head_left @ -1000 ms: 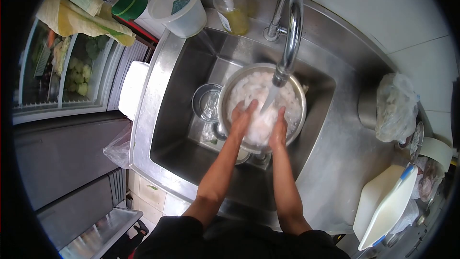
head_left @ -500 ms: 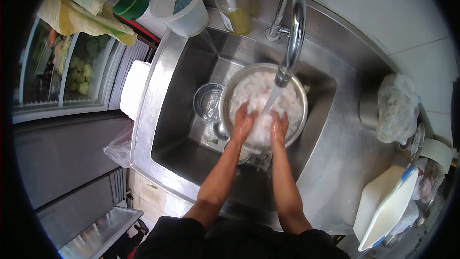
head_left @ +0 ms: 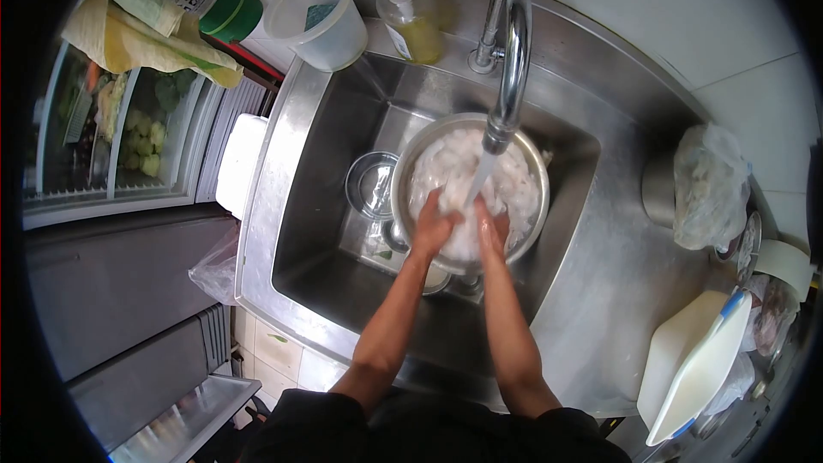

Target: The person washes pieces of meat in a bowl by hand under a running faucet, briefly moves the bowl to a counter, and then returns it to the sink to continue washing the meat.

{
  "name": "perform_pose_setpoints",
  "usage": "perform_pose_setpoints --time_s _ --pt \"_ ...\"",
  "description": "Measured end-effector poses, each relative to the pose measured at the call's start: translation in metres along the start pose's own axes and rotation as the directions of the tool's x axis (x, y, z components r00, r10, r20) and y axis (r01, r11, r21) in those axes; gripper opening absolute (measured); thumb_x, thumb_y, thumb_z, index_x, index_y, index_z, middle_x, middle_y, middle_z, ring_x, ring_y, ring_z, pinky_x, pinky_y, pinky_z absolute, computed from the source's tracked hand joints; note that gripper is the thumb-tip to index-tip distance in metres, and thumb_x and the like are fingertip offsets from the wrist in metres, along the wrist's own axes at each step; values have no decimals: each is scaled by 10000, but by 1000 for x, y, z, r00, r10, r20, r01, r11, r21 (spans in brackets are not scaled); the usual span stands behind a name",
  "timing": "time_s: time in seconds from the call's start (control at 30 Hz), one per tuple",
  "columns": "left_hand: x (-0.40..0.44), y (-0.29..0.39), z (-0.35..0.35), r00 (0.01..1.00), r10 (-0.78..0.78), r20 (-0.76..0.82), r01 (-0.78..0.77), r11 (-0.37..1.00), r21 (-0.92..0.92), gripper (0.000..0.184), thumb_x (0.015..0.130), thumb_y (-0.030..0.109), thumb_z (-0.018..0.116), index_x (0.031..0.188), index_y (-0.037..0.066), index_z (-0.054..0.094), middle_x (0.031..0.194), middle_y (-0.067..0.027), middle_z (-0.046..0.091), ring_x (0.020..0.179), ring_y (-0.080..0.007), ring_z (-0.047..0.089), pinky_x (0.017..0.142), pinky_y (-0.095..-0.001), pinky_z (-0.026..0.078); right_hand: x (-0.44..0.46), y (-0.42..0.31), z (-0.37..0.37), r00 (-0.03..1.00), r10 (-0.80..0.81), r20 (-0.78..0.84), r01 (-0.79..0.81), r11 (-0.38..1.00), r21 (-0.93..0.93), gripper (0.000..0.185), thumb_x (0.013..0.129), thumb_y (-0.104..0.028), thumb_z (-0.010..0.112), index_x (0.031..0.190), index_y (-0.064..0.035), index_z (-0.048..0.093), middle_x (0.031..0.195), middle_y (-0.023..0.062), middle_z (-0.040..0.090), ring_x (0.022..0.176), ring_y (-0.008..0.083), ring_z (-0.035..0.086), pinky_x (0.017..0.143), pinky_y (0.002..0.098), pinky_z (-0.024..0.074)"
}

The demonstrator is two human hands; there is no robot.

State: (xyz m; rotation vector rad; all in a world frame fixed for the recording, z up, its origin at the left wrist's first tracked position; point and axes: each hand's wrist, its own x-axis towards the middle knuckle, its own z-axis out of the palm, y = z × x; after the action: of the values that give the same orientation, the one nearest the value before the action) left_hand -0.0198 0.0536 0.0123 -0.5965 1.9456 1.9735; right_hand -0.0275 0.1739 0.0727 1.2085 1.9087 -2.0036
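Observation:
A round metal bowl [head_left: 540, 206] stands in the steel sink, filled with pale, wet pieces [head_left: 454, 159] that I cannot identify. Water runs from the curved faucet [head_left: 514, 60] into it. My left hand [head_left: 435, 227] is in the near left part of the bowl, its fingers partly sunk among the pieces. My right hand [head_left: 491, 227] is beside it on the right, close to the stream, its fingertips hidden in the contents. Whether either hand grips anything cannot be made out.
Smaller metal bowls [head_left: 370, 184] lie left of the big one in the sink. On the back ledge are a plastic tub [head_left: 330, 30] and a soap bottle [head_left: 411, 26]. A white container [head_left: 686, 360] and a plastic bag [head_left: 710, 189] are at the right.
Both hands have shifted within the bowl and now reach deeper among the pieces, with their fingers less visible. The view has tilted slightly. Water keeps running.

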Motion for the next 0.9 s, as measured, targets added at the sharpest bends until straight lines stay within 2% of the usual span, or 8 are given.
perform_pose_setpoints --time_s 0.07,0.1,0.4,0.5,0.6,0.7,0.8,0.9 --pt "3 -13 5 999 47 -22 -48 997 -66 682 695 -71 624 1349 -19 433 1157 -134 603 1034 -217 585 900 -316 482 -12 -3 1 992 -125 23 126 987 -99 681 716 -250 847 1253 28 533 1159 146 639 1090 236 595 967 343 458" --pt "4 -15 6 997 69 -35 -72 992 -99 680 698 -70 617 1350 -30 430 1154 -130 603 1033 -214 583 897 -314 480 -1 12 1 994 -107 27 108 993 -43 665 673 -138 867 1235 16 547 1163 135 641 1048 225 613 926 342 489" --pt "-4 5 7 1000 15 13 -13 995 -100 620 729 -72 639 1321 -41 458 1194 -129 606 1103 -222 568 955 -329 457 17 27 -6 998 -43 44 49 989 -136 838 616 -337 804 1281 81 514 1169 230 633 1063 332 622 936 371 483" --pt "-7 8 10 996 85 36 -83 995 -47 593 738 -65 658 1302 -26 482 1184 -116 616 1110 -212 566 957 -329 457 36 44 -3 991 -61 -121 6 911 -412 975 572 -428 799 1302 133 479 1162 277 623 1086 370 615 944 384 484" --pt "-7 12 6 992 100 82 -94 993 -70 585 750 -57 665 1305 -11 485 1194 -111 617 1103 -205 572 961 -326 455 20 1 -9 992 116 49 -93 936 -339 1065 549 -472 789 1313 181 434 1170 316 605 1112 400 605 966 386 479" --pt "-6 9 9 991 129 32 -125 987 -100 582 758 -46 670 1308 -2 486 1190 -110 618 1085 -200 579 953 -316 458 23 10 -6 999 -16 -34 0 913 -409 1054 540 -427 805 1302 198 428 1156 323 609 1095 403 614 952 379 486" --pt "-5 1 10 988 154 19 -152 986 -63 576 764 -34 681 1305 -17 483 1186 -112 618 1075 -198 582 945 -311 461 29 24 2 999 33 -41 -42 964 -262 973 536 -383 814 1247 190 479 1137 309 623 1053 402 627 926 386 495" --pt "-13 -6 11 988 151 -37 -146 984 104 570 771 -19 695 1298 -34 480 1172 -113 619 1081 -201 578 945 -312 460 24 12 1 999 54 4 -49 936 -350 862 545 -327 808 1179 182 521 1120 307 629 1034 401 631 910 386 501"
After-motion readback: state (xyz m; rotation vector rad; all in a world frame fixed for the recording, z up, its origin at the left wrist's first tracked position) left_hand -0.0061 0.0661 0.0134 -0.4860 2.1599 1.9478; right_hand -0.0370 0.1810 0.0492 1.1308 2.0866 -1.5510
